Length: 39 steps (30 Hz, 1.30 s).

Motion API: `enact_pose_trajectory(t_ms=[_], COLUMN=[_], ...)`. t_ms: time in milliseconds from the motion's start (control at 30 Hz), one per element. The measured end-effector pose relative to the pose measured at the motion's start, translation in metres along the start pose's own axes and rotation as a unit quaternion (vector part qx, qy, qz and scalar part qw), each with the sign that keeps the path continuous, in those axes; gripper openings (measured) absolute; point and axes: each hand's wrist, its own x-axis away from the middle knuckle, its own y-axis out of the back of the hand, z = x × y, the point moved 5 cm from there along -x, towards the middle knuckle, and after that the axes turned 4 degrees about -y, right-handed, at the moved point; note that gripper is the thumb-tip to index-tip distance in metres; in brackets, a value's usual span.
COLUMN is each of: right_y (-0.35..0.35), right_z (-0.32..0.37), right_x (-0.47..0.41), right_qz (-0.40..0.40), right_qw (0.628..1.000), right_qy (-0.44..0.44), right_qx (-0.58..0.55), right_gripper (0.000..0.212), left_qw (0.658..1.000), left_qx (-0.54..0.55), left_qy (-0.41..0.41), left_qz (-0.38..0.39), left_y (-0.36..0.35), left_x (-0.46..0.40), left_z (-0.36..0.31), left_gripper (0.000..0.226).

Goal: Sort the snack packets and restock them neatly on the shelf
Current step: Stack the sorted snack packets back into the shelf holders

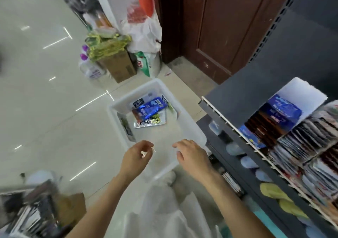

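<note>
A white plastic bin stands on the floor below me. At its far end lie a few snack packets: a blue one on top, a silver-edged one under it, and a dark one leaning on the left wall. My left hand hovers over the bin's near edge with fingers loosely curled and nothing held. My right hand hangs beside it, palm down, fingers relaxed. The dark shelf at the right holds rows of upright packets.
A cardboard box of green-yellow packets, purple-capped bottles and white bags stand by a brown door beyond the bin. Another box and dark items sit at lower left. Round packets fill the lower shelf.
</note>
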Motion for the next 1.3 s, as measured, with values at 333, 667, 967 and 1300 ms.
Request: enact_pose_trajectory(t_ms=[333, 667, 967, 1300], right_y=[-0.047, -0.075, -0.09, -0.078], right_z=[-0.003, -0.004, -0.01, -0.026], right_x=[-0.152, -0.218, -0.195, -0.145], right_qz=[-0.093, -0.058, -0.043, -0.096], right_qw=[0.986, 0.971, 0.971, 0.942], right_qy=[-0.124, -0.196, -0.217, -0.312], right_qx=[0.054, 0.122, 0.09, -0.084], right_gripper=[0.042, 0.06, 0.02, 0.014], left_qw=[0.99, 0.938, 0.97, 0.981], left_qx=[-0.122, -0.305, -0.163, -0.078], left_qy=[-0.018, -0.076, -0.039, 0.022], left_qz=[0.061, 0.144, 0.178, 0.175], left_y=[-0.012, -0.043, -0.055, -0.036], left_x=[-0.173, -0.224, -0.2, -0.214], left_z=[0.064, 0.084, 0.077, 0.08], left_gripper=[0.05, 0.075, 0.082, 0.039])
